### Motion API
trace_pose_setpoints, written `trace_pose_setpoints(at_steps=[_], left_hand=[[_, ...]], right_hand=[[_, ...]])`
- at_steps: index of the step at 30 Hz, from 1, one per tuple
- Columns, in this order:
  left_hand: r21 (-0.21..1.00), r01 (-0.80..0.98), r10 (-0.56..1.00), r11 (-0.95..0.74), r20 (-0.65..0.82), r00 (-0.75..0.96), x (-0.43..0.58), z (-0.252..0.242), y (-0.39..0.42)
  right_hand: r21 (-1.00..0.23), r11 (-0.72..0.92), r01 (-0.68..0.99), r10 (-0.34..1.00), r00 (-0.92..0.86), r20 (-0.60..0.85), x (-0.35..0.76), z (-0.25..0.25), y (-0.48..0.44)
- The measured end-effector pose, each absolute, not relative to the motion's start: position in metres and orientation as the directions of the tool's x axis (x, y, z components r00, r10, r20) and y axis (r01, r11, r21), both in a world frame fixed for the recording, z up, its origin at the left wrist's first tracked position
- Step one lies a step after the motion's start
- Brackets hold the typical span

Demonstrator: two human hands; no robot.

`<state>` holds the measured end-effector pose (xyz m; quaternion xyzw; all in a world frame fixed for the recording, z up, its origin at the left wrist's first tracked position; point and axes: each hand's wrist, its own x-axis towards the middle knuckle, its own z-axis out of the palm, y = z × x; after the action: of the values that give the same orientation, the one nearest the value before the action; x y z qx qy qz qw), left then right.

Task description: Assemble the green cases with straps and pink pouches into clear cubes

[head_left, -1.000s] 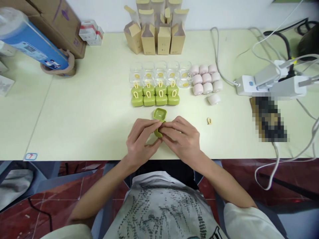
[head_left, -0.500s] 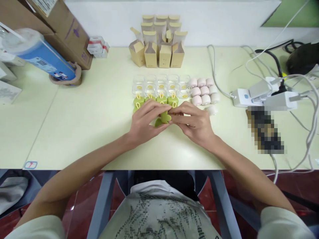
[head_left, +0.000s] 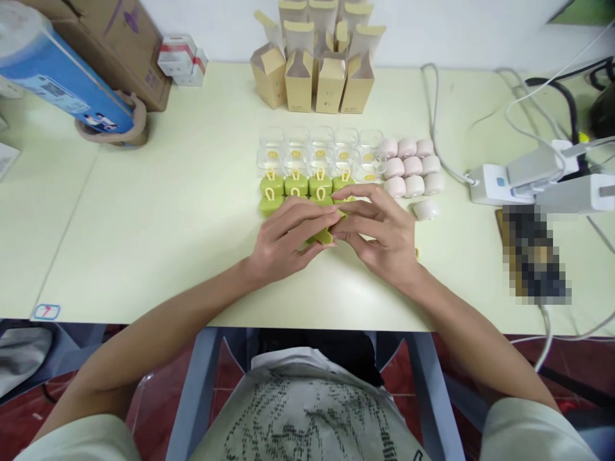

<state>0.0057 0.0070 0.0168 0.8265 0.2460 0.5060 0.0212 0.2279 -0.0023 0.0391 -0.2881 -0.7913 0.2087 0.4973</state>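
Observation:
Both hands meet over the table around a small green soft case (head_left: 323,237), with its flap showing below the fingers. My left hand (head_left: 283,242) pinches it from the left, fingers laid over its top. From the other side, the fingertips of my right hand (head_left: 382,234) press on its right edge. The fingers hide most of the case. Just beyond the hands stand rows of green cases (head_left: 272,186) with cream loops, some partly covered by the fingers. Behind them are clear plastic boxes (head_left: 296,139) with yellow marks. Right of these sit pale pink rounded pieces (head_left: 394,168).
Open cardboard boxes (head_left: 300,86) stand by the wall. A lone white rounded piece (head_left: 426,209) lies near my right hand. On the right are a power strip (head_left: 494,184), cables and a blurred dark object (head_left: 535,253). A blue cylinder (head_left: 81,96) leans at left.
The view has shifted, so the rows look nearer. The green case has turned in my fingers and shows less. My right hand's upper fingers have lifted and spread a little.

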Motion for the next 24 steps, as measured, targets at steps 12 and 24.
trace_pose_setpoints(at_steps=[12,24], left_hand=[[0.323,0.33,0.444,-0.887,0.791,0.421,0.005,0.016,0.005],[0.511,0.431,0.668,-0.744,0.579,0.467,0.006,0.02,0.011]], right_hand=[[-0.823,0.514,0.241,0.856,-0.211,0.473,0.228,0.035,-0.012],[-0.991,0.08,-0.105,0.913,-0.391,0.115,0.236,0.022,0.004]])
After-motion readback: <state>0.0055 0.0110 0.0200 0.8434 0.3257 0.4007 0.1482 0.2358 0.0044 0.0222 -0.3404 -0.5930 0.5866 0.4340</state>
